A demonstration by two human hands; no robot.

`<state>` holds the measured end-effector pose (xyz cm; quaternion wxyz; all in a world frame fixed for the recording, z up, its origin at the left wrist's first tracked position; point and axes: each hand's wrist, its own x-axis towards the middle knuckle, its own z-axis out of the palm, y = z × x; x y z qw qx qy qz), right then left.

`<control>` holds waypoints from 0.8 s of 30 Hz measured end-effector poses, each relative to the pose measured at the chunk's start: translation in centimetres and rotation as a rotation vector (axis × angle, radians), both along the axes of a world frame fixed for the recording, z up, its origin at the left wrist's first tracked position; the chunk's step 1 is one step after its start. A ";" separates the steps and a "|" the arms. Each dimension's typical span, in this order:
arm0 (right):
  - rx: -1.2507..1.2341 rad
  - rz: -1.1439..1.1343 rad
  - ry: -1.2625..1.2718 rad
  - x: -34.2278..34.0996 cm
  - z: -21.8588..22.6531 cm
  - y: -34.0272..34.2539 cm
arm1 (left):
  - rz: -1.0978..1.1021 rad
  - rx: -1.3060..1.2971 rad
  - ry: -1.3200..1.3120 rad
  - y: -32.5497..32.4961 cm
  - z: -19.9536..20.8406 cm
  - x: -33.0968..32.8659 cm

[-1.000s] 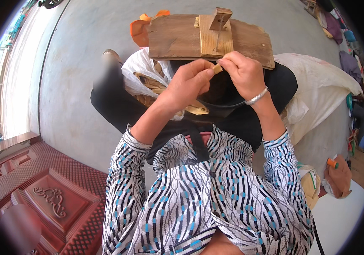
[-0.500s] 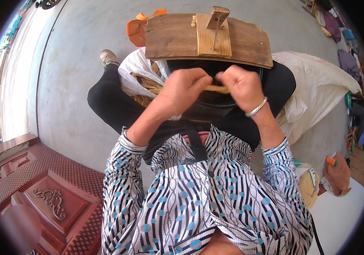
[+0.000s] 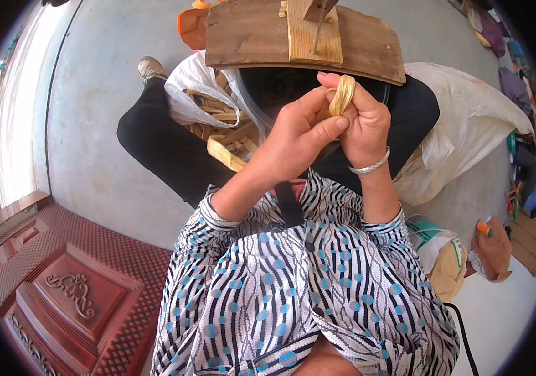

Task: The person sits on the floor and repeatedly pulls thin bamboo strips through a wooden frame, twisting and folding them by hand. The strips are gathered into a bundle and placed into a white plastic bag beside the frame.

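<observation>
Left hand [image 3: 302, 133]: moved against our right hand [image 3: 369, 128]; fingers curled, grip unclear.
Strip [image 3: 342, 96]: looped, pinched in our right fingers.

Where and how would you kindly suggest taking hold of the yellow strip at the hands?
Probably by the upper end of the yellow strip, coming from the far side: that rounded end shows uncovered at the right hand, while the lower end lies by the thumb of the left hand.
</observation>
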<state>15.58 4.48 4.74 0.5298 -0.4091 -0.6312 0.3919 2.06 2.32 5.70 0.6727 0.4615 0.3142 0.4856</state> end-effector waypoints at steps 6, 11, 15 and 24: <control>0.265 -0.169 -0.460 0.7 -1.7 0.8 | -0.158 -0.253 0.046 1.1 -2.3 -1.7; 0.289 -0.099 -0.729 1.1 -1.8 0.2 | 0.214 0.443 0.902 -0.3 -3.7 -1.7; -0.338 0.194 -0.112 1.4 -4.4 -1.1 | 0.414 0.769 1.049 -1.1 -4.6 -1.3; -0.821 0.466 0.719 1.6 -3.1 -1.2 | 0.233 0.446 0.637 -1.1 -3.0 -1.0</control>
